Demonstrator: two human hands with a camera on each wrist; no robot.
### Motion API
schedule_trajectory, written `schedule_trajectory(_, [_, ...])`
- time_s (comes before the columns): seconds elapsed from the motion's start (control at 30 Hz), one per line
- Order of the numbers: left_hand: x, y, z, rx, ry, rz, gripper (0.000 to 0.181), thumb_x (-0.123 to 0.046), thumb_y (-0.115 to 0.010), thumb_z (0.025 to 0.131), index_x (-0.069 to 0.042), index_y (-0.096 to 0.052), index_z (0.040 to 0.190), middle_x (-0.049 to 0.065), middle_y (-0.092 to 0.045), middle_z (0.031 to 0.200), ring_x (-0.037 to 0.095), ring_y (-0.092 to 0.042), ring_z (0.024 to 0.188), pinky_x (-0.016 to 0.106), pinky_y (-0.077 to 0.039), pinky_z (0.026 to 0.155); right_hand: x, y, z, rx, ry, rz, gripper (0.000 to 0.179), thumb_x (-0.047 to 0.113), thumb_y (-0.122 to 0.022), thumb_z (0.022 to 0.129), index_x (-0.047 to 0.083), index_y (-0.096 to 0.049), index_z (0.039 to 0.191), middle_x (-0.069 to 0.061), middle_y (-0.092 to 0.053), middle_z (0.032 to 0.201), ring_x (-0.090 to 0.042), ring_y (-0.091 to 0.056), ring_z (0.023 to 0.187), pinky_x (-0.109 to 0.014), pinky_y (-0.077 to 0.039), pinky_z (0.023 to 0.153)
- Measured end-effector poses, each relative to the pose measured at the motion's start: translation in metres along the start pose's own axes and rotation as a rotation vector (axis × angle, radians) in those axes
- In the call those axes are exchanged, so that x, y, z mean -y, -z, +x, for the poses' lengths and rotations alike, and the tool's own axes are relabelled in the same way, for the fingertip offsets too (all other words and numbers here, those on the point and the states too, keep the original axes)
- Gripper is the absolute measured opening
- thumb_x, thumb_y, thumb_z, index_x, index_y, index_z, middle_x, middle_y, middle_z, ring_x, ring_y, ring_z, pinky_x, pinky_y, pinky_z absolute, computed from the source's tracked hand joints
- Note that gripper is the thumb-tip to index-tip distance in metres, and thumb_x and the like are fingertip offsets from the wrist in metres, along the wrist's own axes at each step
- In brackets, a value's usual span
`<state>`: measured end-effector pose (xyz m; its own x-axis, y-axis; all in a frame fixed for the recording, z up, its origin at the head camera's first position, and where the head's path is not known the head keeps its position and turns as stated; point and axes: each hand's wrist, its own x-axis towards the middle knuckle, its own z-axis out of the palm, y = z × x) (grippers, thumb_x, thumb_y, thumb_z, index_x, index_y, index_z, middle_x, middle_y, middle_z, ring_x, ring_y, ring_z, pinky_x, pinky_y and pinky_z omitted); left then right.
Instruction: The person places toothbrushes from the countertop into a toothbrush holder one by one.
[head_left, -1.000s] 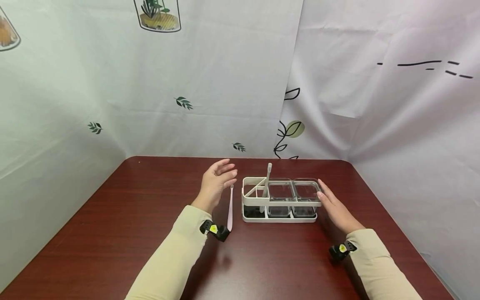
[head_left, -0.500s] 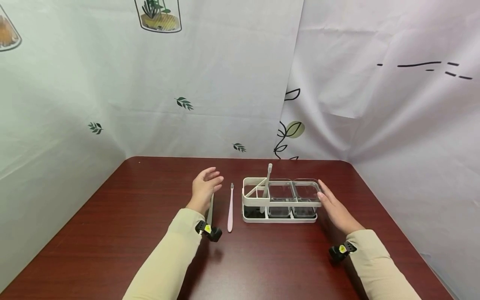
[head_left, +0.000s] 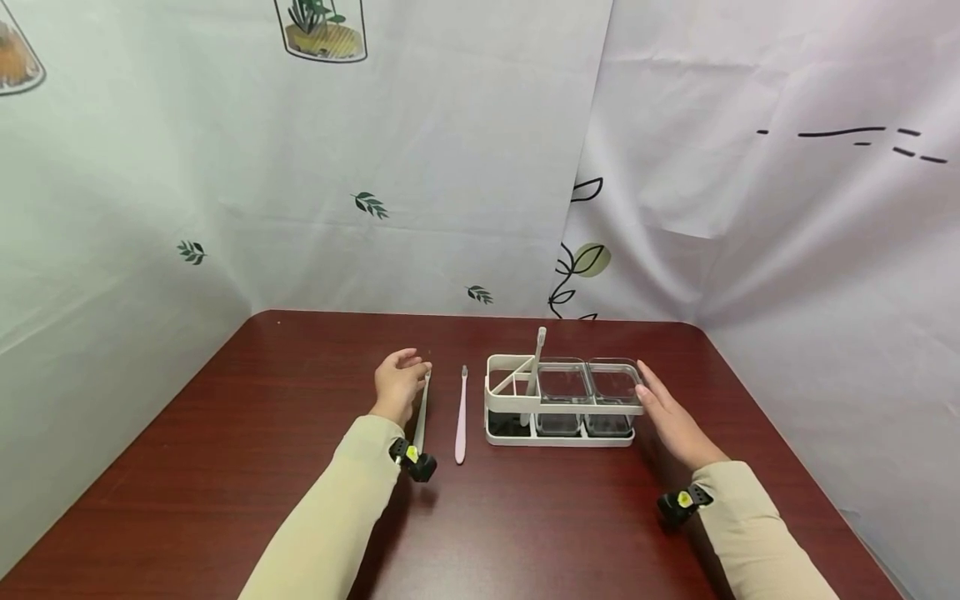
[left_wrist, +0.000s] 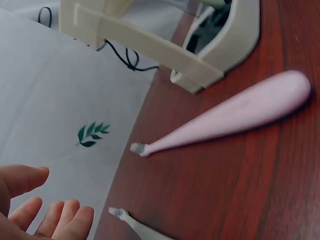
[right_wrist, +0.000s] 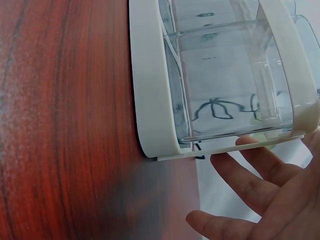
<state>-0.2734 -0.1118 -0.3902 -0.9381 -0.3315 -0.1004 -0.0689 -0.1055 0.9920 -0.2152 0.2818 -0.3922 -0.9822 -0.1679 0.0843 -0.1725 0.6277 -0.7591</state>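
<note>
Left grip, loosely spread left of frame centre, hovers beside a pale green-white toothbrush, seemingly light, rigid, best pinched mid-handle.

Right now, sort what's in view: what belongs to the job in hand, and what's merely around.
Likely in the job:
left hand, near the pale brush
right hand, at the rack
pink brush, lying flat
standing brush, in the rack
two cups, in the rack

Merely around:
table
printed cloth
wrist cameras
</note>
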Motion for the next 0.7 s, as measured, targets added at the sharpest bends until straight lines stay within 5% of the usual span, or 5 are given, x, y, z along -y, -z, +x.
schedule_trajectory(0.17, [0.007,0.004,0.005,0.001,-0.001,0.101,0.047,0.003,-0.063,0.087,0.005,-0.051,0.133,0.026,-0.054,0.126,0.031,-0.058,0.103,0.039,-0.052,0.086,-0.001,0.000,0.000,0.004,0.011,0.012,0.065,0.046,-0.029,0.104,0.017,-0.004,0.156,-0.021,-0.005,0.160,-0.049,-0.009,0.142,-0.072,-0.013,0.105])
schedule_trajectory(0.37, [0.012,0.008,0.011,-0.007,0.001,0.204,0.041,0.005,-0.062,0.087,0.007,-0.054,0.126,0.020,-0.056,0.109,0.020,-0.054,0.079,0.021,-0.044,0.057,0.002,0.000,0.000,0.014,0.012,0.023,0.064,0.045,-0.030,0.104,0.020,-0.003,0.156,-0.019,-0.003,0.160,-0.048,-0.007,0.143,-0.072,-0.013,0.105])
schedule_trajectory(0.7, [0.013,0.007,0.017,0.028,0.006,0.328,0.038,0.005,-0.064,0.083,0.008,-0.056,0.121,0.016,-0.056,0.098,0.013,-0.046,0.060,0.024,-0.041,0.053,-0.002,0.001,0.001,-0.002,0.017,0.008,0.061,0.040,-0.030,0.105,0.018,-0.005,0.156,-0.020,-0.006,0.160,-0.048,-0.011,0.142,-0.071,-0.014,0.106])
